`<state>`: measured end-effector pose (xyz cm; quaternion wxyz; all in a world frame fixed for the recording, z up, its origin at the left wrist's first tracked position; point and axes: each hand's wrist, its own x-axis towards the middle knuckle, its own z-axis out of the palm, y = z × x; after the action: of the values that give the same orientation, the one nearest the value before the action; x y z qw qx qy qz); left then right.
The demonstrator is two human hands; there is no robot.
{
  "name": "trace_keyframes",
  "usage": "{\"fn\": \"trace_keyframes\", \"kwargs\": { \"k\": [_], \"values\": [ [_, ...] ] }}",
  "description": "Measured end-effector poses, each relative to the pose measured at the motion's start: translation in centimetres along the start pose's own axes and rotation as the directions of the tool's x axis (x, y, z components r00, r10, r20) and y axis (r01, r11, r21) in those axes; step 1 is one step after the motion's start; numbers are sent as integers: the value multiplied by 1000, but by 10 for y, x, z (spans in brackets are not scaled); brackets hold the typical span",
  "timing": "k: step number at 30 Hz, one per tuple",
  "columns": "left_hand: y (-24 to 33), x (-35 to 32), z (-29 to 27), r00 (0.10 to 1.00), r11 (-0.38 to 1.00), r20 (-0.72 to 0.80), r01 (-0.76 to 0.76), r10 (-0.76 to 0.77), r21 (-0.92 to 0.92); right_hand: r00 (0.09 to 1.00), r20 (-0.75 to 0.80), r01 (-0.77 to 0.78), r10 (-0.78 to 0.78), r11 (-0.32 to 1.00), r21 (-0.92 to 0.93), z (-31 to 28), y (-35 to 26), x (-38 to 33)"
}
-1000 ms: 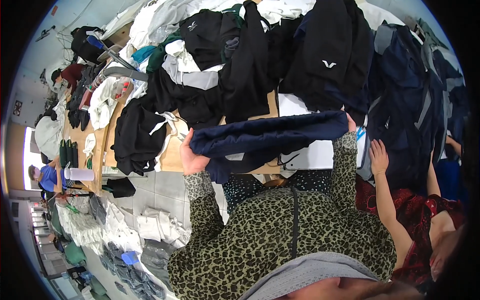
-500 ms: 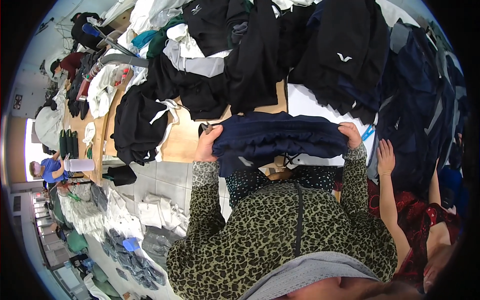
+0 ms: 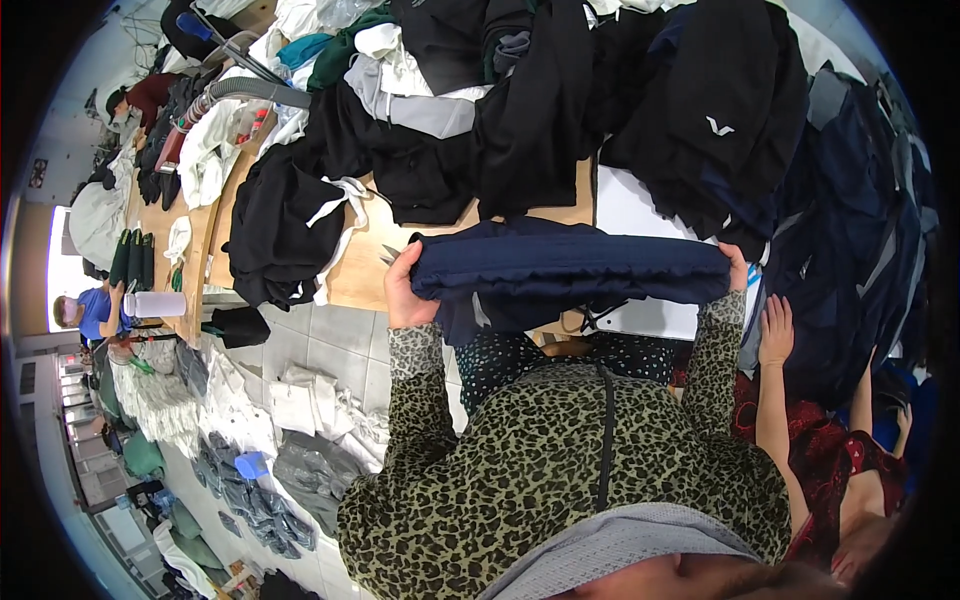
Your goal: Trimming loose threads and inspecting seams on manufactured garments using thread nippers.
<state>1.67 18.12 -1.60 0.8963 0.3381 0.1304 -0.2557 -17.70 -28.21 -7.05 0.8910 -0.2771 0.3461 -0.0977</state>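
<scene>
A navy blue garment [image 3: 570, 265] is stretched sideways between my hands, its gathered edge drawn fairly straight above my lap. My left hand [image 3: 408, 292] grips the left end; grey metal tips [image 3: 390, 254], looking like those of small thread snips, stick out beside the thumb. At the other end my right hand [image 3: 735, 268] is closed on the cloth, most of its fingers hidden behind it. Part of the garment with a light grey patch hangs below the left end.
Black garments [image 3: 530, 130] are heaped over the wooden table [image 3: 375, 275] beyond my hands. A white board [image 3: 640, 200] lies under the garment. Close on my right, a co-worker's hand [image 3: 775, 330] rests by a navy pile [image 3: 840, 200]. White cloth bundles [image 3: 310, 405] lie on the floor at left.
My hands have moved farther apart, the right one outward to the right. The navy garment's edge is pulled longer and straighter, with fewer folds.
</scene>
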Motion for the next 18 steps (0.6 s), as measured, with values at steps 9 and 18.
{"fn": "trace_keyframes", "kwargs": {
  "k": [9, 18],
  "values": [
    [-3, -4, -8, 983, 988, -107, -146, 150, 52, 879, 15, 473, -477, 865, -168, -9, 8, 4],
    [-4, -4, -10, 989, 985, -13, -148, 149, 90, 802, 93, 577, -590, 724, -379, 22, 16, -20]
  ]
}}
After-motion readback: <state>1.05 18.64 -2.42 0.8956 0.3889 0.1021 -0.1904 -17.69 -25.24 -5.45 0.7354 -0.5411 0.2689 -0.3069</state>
